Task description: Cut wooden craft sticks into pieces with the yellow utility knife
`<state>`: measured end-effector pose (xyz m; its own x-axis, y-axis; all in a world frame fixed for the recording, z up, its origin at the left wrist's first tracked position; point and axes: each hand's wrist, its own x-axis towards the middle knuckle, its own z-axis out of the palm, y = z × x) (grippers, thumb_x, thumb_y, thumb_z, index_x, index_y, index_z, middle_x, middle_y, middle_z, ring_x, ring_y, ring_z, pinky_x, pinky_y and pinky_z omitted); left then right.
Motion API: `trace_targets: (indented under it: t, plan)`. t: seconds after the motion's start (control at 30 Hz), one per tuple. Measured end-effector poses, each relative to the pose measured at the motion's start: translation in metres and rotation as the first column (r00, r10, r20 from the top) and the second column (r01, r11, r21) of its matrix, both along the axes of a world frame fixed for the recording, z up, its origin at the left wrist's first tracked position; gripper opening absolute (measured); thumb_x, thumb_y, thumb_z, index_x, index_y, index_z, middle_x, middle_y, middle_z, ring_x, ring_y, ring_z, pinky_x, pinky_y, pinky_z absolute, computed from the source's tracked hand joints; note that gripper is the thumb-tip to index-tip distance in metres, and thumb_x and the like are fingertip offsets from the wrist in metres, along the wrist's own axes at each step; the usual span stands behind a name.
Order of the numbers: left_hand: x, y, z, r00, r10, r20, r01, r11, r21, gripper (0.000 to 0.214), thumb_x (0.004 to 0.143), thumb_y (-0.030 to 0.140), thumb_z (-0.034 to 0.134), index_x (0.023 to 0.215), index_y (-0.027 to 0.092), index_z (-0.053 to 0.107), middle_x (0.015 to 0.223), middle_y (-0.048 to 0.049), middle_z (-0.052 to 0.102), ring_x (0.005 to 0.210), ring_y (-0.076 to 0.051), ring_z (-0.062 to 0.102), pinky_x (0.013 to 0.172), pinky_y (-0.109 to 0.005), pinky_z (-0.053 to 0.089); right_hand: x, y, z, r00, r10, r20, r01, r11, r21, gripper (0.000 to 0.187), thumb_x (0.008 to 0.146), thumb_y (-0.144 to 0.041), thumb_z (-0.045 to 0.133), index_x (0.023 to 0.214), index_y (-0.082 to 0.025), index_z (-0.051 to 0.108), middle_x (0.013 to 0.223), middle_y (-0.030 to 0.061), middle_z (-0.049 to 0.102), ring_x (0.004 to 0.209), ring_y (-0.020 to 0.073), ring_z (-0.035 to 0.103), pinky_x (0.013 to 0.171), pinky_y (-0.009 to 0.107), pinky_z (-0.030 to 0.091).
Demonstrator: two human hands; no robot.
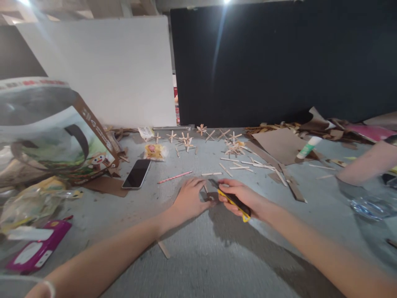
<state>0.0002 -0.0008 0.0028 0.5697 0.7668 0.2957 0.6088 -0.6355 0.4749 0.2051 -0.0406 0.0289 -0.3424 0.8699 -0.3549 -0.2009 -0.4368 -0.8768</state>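
Observation:
My right hand is wrapped round a yellow and black utility knife. The front end of the knife points left, toward my left hand. That hand is curled at the middle of the grey table, its thumb and fingers around a thin wooden stick that is partly hidden. Just beyond my hands lies another flat wooden stick, with a striped pink pencil to its left. More loose sticks are scattered to the right. Star-shaped stick pieces stand further back.
A black phone and a snack packet lie left of centre. A large clear plastic jar and a magenta device are at far left. On the right are brown cardboard, a glue stick and a cardboard tube.

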Motion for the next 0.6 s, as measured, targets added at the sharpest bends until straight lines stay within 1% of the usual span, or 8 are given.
trace_targets:
  t: [0.1,0.17,0.3,0.37,0.4,0.47,0.53,0.6]
  plan:
    - [0.000,0.000,0.001,0.999,0.039,-0.005,-0.039,0.998,-0.051,0.053,0.076,0.048,0.084,0.119,0.022,0.070,0.141,-0.0149,0.062,0.134,-0.037,0.055,0.114,-0.055,0.042,0.001,0.015,-0.006,0.991,-0.119,0.066,0.107,0.981,0.162,0.029,0.087,-0.043,0.067,0.101,-0.025,0.050,0.060,-0.0091,0.054,0.033,0.0088,0.045,0.029,0.018,0.034]
    - [0.000,0.000,0.002,0.999,0.047,0.000,-0.046,0.995,-0.085,0.053,0.073,0.047,0.087,0.117,0.020,0.070,0.140,-0.0157,0.062,0.135,-0.038,0.054,0.116,-0.056,0.040,0.001,0.025,-0.012,0.972,-0.211,0.103,0.175,0.943,0.283,0.035,0.083,-0.050,0.069,0.099,-0.025,0.050,0.061,-0.0099,0.054,0.033,0.0089,0.046,0.029,0.020,0.035]
    - [0.000,-0.002,0.005,0.989,0.120,0.091,-0.105,0.981,-0.162,0.066,0.065,0.040,0.093,0.121,0.018,0.066,0.131,-0.0166,0.066,0.132,-0.038,0.055,0.112,-0.054,0.043,0.000,0.036,-0.025,0.910,-0.401,0.108,0.291,0.802,0.521,0.042,0.083,-0.062,0.067,0.100,-0.025,0.055,0.062,-0.0095,0.052,0.036,0.0090,0.045,0.032,0.021,0.034]
    - [0.000,-0.005,0.008,0.979,0.137,0.150,-0.097,0.965,-0.243,0.068,0.072,0.035,0.088,0.133,0.022,0.060,0.119,-0.0129,0.071,0.119,-0.034,0.064,0.104,-0.051,0.048,-0.001,0.037,-0.031,0.886,-0.453,0.102,0.307,0.737,0.603,0.040,0.086,-0.063,0.066,0.098,-0.025,0.058,0.061,-0.0087,0.050,0.040,0.0090,0.045,0.036,0.021,0.035]
    - [-0.001,-0.006,0.009,0.978,0.111,0.177,-0.054,0.953,-0.300,0.068,0.079,0.032,0.083,0.140,0.024,0.054,0.106,-0.0085,0.074,0.106,-0.029,0.069,0.099,-0.048,0.051,-0.001,0.036,-0.033,0.879,-0.464,0.108,0.301,0.718,0.628,0.040,0.087,-0.062,0.067,0.097,-0.025,0.059,0.059,-0.0085,0.048,0.042,0.0092,0.045,0.038,0.021,0.035]
    - [-0.002,-0.010,0.011,0.975,0.056,0.214,0.028,0.927,-0.373,0.061,0.089,0.026,0.070,0.146,0.027,0.048,0.085,-0.0008,0.074,0.084,-0.022,0.071,0.090,-0.041,0.054,-0.002,0.035,-0.035,0.881,-0.454,0.132,0.277,0.722,0.634,0.041,0.085,-0.063,0.070,0.094,-0.024,0.061,0.055,-0.0089,0.047,0.042,0.0091,0.042,0.039,0.021,0.033]
    - [-0.003,-0.012,0.013,0.973,0.042,0.227,0.051,0.920,-0.388,0.060,0.090,0.024,0.067,0.146,0.027,0.048,0.078,0.0020,0.072,0.075,-0.020,0.069,0.082,-0.036,0.054,-0.003,0.033,-0.036,0.911,-0.382,0.153,0.231,0.782,0.579,0.045,0.081,-0.063,0.075,0.091,-0.022,0.060,0.050,-0.0102,0.045,0.037,0.0080,0.039,0.036,0.020,0.028]
    - [-0.003,-0.013,0.014,0.970,0.031,0.242,0.066,0.922,-0.382,0.058,0.090,0.026,0.067,0.145,0.028,0.050,0.077,0.0027,0.072,0.074,-0.019,0.069,0.081,-0.035,0.053,-0.004,0.031,-0.035,0.950,-0.281,0.134,0.186,0.857,0.480,0.047,0.077,-0.064,0.077,0.089,-0.022,0.058,0.043,-0.0126,0.042,0.031,0.0071,0.034,0.034,0.020,0.026]
